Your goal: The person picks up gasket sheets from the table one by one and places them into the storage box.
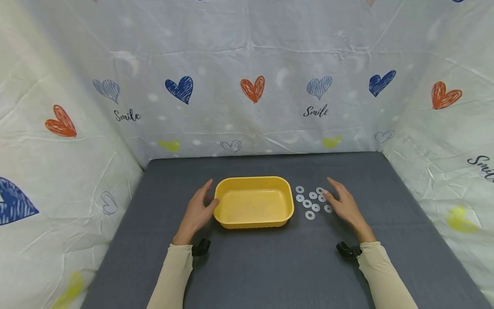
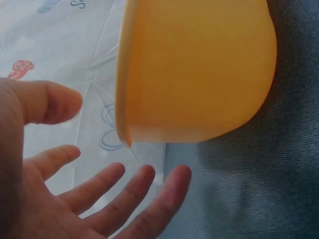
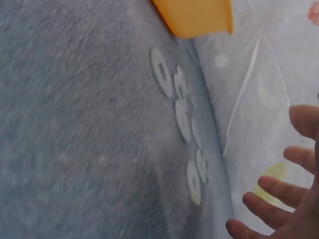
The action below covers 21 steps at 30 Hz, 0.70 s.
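Note:
A yellow plastic tray [image 1: 252, 225] with rounded corners sits on the dark table. My left hand [image 1: 197, 212] is beside its left end, fingers spread and straight, the thumb overlapping the rim in the head view. In the left wrist view the thumb and fingers [image 2: 114, 194] hold nothing, with the tray wall [image 2: 199, 74] close by. Several flat silver washers [image 1: 306, 204] lie loosely grouped right of the tray. My right hand [image 1: 344, 209] hovers at their right side, fingers apart and holding nothing, hiding part of the group. The right wrist view shows the washers [image 3: 182, 119] flat on the cloth.
A dark grey cloth covers the table [image 1: 270, 270]. Small pink spots [image 1: 209, 197] show just behind the left hand, mostly hidden. White sheeting [image 1: 285, 120] printed with hearts stands behind the table and along both sides. Each wrist wears a black band [image 1: 349, 250].

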Motion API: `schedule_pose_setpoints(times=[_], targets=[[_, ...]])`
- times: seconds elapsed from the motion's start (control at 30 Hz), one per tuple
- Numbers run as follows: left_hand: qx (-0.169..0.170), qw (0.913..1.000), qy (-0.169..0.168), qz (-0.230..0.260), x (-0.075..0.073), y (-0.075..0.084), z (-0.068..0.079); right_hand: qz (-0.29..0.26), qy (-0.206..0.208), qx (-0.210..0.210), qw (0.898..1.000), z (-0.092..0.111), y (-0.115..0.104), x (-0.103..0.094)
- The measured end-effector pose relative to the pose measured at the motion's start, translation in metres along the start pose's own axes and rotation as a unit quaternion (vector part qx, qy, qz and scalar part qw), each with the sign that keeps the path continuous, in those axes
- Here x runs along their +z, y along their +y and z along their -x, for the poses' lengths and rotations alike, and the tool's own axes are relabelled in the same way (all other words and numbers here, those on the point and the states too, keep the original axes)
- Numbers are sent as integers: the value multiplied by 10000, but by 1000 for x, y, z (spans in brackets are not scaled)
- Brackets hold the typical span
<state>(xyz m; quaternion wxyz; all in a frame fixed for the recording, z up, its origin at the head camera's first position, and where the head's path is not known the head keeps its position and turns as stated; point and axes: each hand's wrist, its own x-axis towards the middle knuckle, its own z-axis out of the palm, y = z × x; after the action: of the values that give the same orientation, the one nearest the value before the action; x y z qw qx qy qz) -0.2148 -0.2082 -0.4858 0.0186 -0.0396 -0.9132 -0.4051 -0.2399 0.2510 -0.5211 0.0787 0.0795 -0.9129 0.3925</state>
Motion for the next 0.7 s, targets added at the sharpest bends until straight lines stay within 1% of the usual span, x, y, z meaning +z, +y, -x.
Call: schedule_pose_setpoints(times=[0.13,0.23,0.3,0.47,0.6,0.7], targets=[[-72,9994,17,338,0,-5,1,-208,-1,198,9996,3,6,-2],[-205,9970,-63,747,1,-8,0,-330,9,275,9991,6,10,-4],[-302,9937,-146,1073,2,-10,-1,-316,33,319,9990,7,13,-4],[-616,9812,-344,1797,3,-15,-3,-123,-1,535,9985,11,18,-5],[-759,9729,-448,2137,4,-18,-3,73,38,580,9983,15,22,-6],[-822,9693,-443,2277,6,-19,-4,229,81,537,9983,17,25,-8]])
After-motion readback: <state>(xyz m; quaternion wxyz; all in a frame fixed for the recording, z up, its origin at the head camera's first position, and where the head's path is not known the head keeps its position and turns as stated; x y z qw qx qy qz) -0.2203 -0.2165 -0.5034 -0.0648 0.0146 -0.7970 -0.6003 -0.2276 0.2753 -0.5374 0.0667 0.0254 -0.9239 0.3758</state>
